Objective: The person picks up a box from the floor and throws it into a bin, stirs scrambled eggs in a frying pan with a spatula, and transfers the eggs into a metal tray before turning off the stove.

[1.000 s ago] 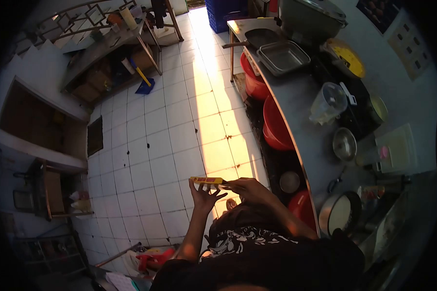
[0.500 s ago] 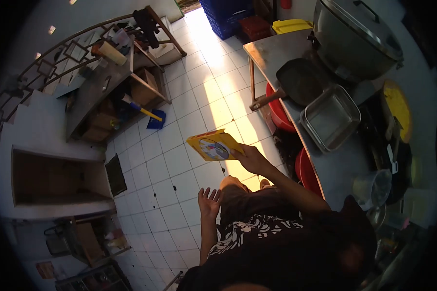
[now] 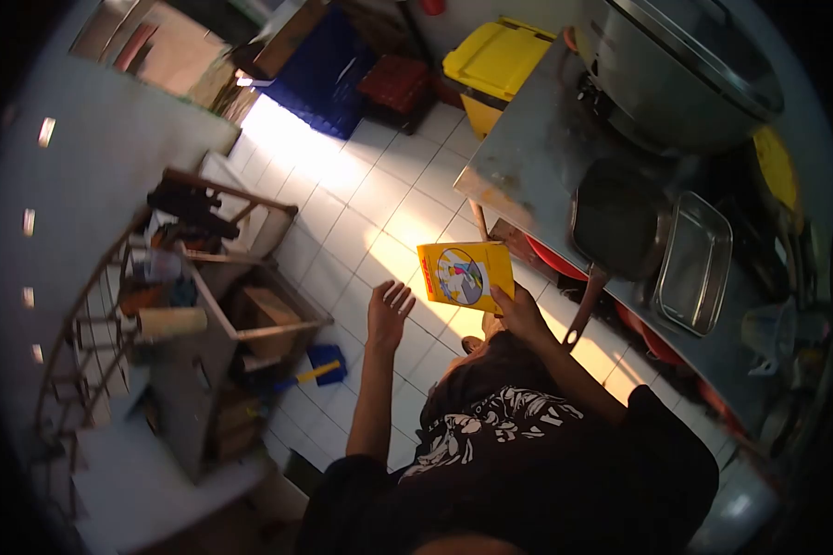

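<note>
A yellow box point(image 3: 467, 277) with a round picture on its front is in my right hand point(image 3: 522, 315), gripped at its lower right corner. The box is held up over the tiled floor, its printed face turned to me. My left hand point(image 3: 390, 311) is raised to the left of the box, apart from it. Its fingers are loosely bent and spread, with nothing in them.
On the right, a metal table point(image 3: 528, 157) bears a large pot point(image 3: 685, 83), a dark pan point(image 3: 620, 217) and a metal tray point(image 3: 696, 264). A yellow bin point(image 3: 495, 65) and blue crate point(image 3: 315, 69) stand ahead. A blue dustpan point(image 3: 328, 364) lies left, near a wooden table.
My view has swung toward the doorway, and I have moved along the floor. The yellow box is turned more squarely to me. My left hand has risen closer to the box's height.
</note>
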Demonstrator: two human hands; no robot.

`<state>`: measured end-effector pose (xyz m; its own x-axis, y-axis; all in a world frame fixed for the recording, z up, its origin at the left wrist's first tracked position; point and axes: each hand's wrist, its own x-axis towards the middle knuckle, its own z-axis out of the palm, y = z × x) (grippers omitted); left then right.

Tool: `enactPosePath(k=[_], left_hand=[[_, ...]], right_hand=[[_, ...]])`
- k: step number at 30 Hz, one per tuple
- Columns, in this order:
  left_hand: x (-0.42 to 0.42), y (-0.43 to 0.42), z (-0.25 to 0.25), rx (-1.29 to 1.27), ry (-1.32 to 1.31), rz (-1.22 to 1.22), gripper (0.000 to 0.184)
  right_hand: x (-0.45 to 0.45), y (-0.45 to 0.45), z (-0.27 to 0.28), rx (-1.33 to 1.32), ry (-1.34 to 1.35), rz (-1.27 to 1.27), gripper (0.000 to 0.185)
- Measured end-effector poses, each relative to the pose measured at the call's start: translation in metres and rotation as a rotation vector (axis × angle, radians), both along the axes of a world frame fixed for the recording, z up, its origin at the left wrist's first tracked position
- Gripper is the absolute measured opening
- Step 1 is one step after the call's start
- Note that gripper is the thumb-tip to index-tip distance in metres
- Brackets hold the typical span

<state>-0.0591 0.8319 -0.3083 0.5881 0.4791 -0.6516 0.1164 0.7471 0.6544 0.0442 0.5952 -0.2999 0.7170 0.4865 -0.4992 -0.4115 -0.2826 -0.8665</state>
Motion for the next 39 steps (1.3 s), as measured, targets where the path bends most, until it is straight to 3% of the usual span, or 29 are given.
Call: enactPosePath(k=[3, 6, 11, 14, 19, 20, 22, 24, 25, 28, 33, 35, 37, 39], left_hand=[[0.128, 0.087, 0.003, 0.077, -0.089, -0.259, 0.027], [0.235, 0.138, -0.01, -0.015, -0.14, -0.295, 0.021], [0.35, 0.187, -0.037, -0.187, -0.177, -0.484, 0.022], [0.425, 0.206, -0.058, -0.169, -0.151, -0.489, 0.024], [0.574, 0.231, -0.123, 0.073, 0.037, -0.756, 0.05], [0.609, 0.237, -0.151, 0.069, 0.06, -0.792, 0.068], [0.664, 0.239, -0.176, 0.04, 0.14, -0.834, 0.074], [0.708, 0.234, -0.198, 0.015, 0.233, -0.836, 0.085], [0.73, 0.236, -0.204, 0.01, 0.253, -0.862, 0.09], [0.779, 0.244, -0.246, -0.169, 0.191, -0.879, 0.084], [0.805, 0.226, -0.252, -0.305, 0.151, -0.714, 0.071], [0.808, 0.232, -0.256, -0.273, 0.249, -0.653, 0.063], [0.817, 0.237, -0.232, -0.22, 0.224, -0.708, 0.058], [0.826, 0.229, -0.151, -0.114, 0.217, -0.695, 0.055]], right_hand=[[0.022, 0.028, -0.006, 0.093, 0.05, -0.225, 0.038], [0.064, 0.067, -0.013, 0.137, 0.042, -0.404, 0.036], [0.159, 0.134, 0.008, 0.211, 0.168, -0.4, 0.035], [0.206, 0.169, 0.016, 0.198, 0.058, -0.429, 0.032], [0.24, 0.219, -0.023, 0.146, 0.05, -0.592, 0.03], [0.245, 0.23, -0.032, 0.12, 0.046, -0.661, 0.031], [0.253, 0.255, -0.03, 0.062, 0.068, -0.802, 0.032], [0.269, 0.278, -0.009, 0.157, 0.403, -0.967, 0.031], [0.272, 0.29, -0.008, 0.132, 0.413, -1.001, 0.031], [0.279, 0.327, -0.016, -0.08, 0.336, -1.063, 0.03], [0.309, 0.361, -0.013, -0.085, 0.263, -1.299, 0.036], [0.317, 0.368, -0.015, 0.011, 0.364, -1.331, 0.034], [0.334, 0.378, -0.013, 0.135, 0.39, -1.416, 0.032], [0.354, 0.379, -0.032, 0.221, 0.313, -1.462, 0.031]])
